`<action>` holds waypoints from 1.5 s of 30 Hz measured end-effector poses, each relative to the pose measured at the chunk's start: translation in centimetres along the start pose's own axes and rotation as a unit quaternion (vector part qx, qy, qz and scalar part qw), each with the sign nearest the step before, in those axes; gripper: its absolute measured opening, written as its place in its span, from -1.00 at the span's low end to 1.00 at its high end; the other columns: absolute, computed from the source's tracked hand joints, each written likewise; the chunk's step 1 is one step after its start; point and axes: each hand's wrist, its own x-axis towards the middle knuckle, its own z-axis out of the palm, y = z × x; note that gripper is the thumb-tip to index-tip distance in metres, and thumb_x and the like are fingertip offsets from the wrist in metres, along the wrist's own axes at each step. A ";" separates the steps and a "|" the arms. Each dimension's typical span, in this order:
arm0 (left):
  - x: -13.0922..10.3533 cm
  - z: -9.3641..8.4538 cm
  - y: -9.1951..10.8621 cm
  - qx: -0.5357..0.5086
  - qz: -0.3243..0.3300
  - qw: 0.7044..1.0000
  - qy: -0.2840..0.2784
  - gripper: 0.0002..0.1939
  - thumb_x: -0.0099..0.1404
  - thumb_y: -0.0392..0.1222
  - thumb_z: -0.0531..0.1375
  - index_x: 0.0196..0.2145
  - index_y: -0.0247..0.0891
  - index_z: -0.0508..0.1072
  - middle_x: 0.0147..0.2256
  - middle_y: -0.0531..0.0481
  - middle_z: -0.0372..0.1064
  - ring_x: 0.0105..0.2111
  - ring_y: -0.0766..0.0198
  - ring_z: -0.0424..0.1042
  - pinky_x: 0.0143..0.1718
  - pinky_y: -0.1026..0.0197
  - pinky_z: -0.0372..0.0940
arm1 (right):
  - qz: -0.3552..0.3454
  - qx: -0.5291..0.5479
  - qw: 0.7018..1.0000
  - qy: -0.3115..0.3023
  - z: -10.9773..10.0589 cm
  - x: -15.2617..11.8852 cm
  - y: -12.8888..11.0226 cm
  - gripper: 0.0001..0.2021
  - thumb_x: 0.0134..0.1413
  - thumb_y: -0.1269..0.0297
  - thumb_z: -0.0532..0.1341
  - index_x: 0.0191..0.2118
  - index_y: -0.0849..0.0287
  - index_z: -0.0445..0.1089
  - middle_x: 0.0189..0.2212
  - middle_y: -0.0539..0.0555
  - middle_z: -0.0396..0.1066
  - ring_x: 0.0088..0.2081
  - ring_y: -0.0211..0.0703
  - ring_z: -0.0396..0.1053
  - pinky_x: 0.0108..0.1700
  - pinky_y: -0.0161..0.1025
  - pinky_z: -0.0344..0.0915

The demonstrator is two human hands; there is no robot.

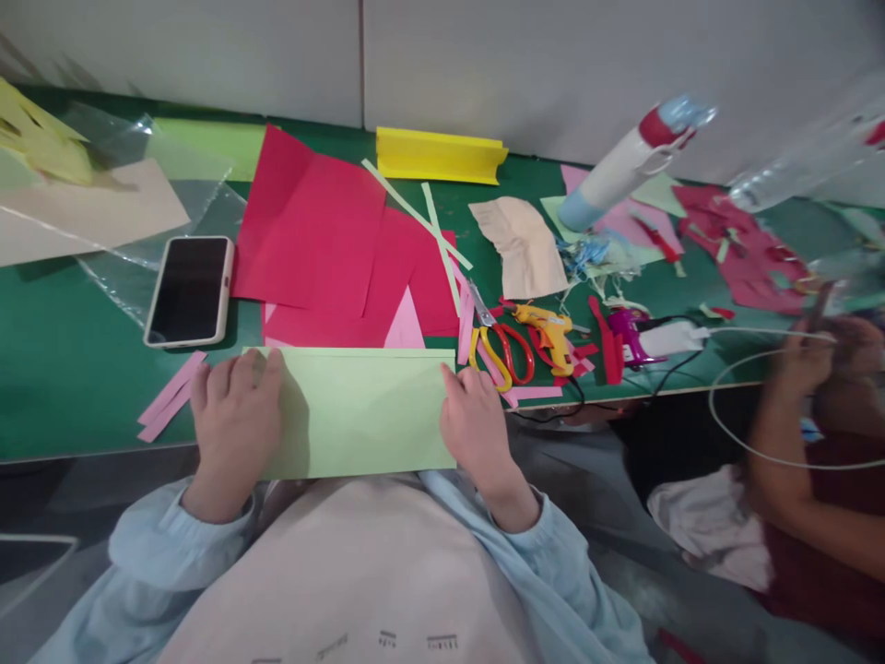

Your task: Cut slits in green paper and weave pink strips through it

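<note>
A light green paper sheet (366, 415) lies along the table's front edge, with a narrow strip or fold line along its far edge. My left hand (239, 415) rests on its left end, fingers stretched forward over the paper. At the right end, my right hand (474, 415) has its fingers curled in, the index finger and thumb at the sheet's upper right corner. Just beyond the sheet are red papers (318, 231) and a pink paper piece (405, 323). Scissors (508, 350) with red and yellow handles lie right of my right hand.
A phone (190, 290) and pink strips (171, 397) lie left. Rightward are a glue gun (548, 334), beige cloth (522, 249), a bottle (622, 171) and a cable (723, 424). A yellow folded paper (439, 157) sits behind. Another person's arm (781, 452) is at far right.
</note>
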 end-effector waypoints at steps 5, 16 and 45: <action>-0.1 0.2 -0.2 -0.010 0.025 1.000 -0.009 -0.55 0.30 -0.33 0.00 0.10 -0.29 0.42 0.04 -0.24 0.40 0.01 -0.09 0.32 0.00 -0.08 0.24 | -0.050 0.023 0.998 0.013 0.1 1.4 -2.0 -0.58 0.21 0.49 0.04 0.16 0.32 0.33 -0.24 0.23 0.34 -0.15 0.05 0.23 -0.11 -0.08 0.21; -1.0 0.6 -0.7 -0.042 0.052 0.997 0.031 -0.59 0.30 -0.39 0.03 0.05 -0.36 0.47 0.06 -0.15 0.45 -0.11 0.05 0.40 -0.04 0.06 0.30 | -0.139 0.047 0.989 0.033 0.2 3.2 -6.1 -0.56 0.22 0.41 0.09 0.21 0.17 0.29 0.07 0.25 0.33 0.05 0.08 0.21 0.03 -0.02 0.23; 1.9 -0.6 -2.7 0.002 0.021 1.000 -0.004 -0.61 0.34 -0.25 0.03 0.07 -0.26 0.43 -0.07 -0.21 0.43 -0.02 -0.10 0.33 -0.11 -0.06 0.26 | -0.179 0.007 0.982 0.065 1.1 2.7 -6.6 -0.63 0.24 0.46 0.07 0.13 0.17 0.34 -0.03 0.21 0.40 -0.09 -0.03 0.29 0.00 -0.07 0.25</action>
